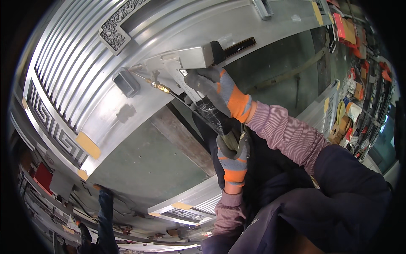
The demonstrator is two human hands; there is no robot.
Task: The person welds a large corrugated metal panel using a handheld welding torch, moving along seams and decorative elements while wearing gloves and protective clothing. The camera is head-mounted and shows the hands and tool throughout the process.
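A handheld welding gun (178,58) with a boxy silver body and a black end cap lies across the middle of the view. My right hand (218,86), in a grey and orange glove, is closed around its grip, just under the body. Lower down, my left hand (233,154), gloved alike, wraps around the black-taped lower end of the gun where the cables run. A brass fitting (160,87) on a thin feed tube slants along the gun. Its tip reaches close to a short rectangular tube stub (125,83) on a silver metal door panel (101,106); contact cannot be made out.
An ornate corner piece (115,36) and raised ribs mark the panel, with yellow tape (88,145) near its edge. A second tube stub (263,9) stands at the top. Green-grey boards (148,156) lie below. Another person's leg (105,218) shows lower left; cluttered shelves (359,89) line the right.
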